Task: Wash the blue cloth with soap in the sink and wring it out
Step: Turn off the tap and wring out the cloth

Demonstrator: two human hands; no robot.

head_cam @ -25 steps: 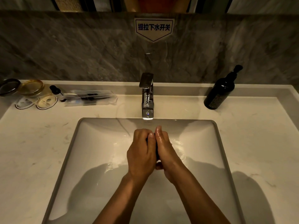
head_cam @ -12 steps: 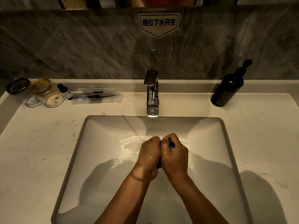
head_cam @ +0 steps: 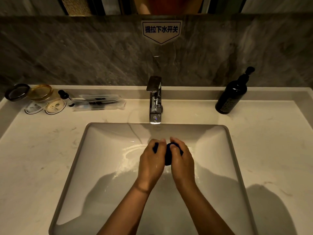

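A: Hand status?
B: left hand and right hand side by side over the sink, both with fingers curled round the blue cloth. Thumbs forward, nearly touching.

A: Cloth condition?
B: Balled into a dark navy wad, squeezed between the palms. Only a strip shows in the gap, plus a bit past the left fingers. Skin looks wet. Can't tell suds on the cloth itself.

A: Where in the basin?
B: Centre, slightly toward the back, held above the bottom, in line with the faucet spout but short of it. Whitish wet film on the basin floor around and behind the hands.

A: Clearances?
B: Open basin left and right of the hands, sloped walls well apart from the knuckles. Forearms come in over the front rim. On the bench: soap bottle at back right, well apart; packets and jars at back left. Bench flanks either side of the sink are bare marble.
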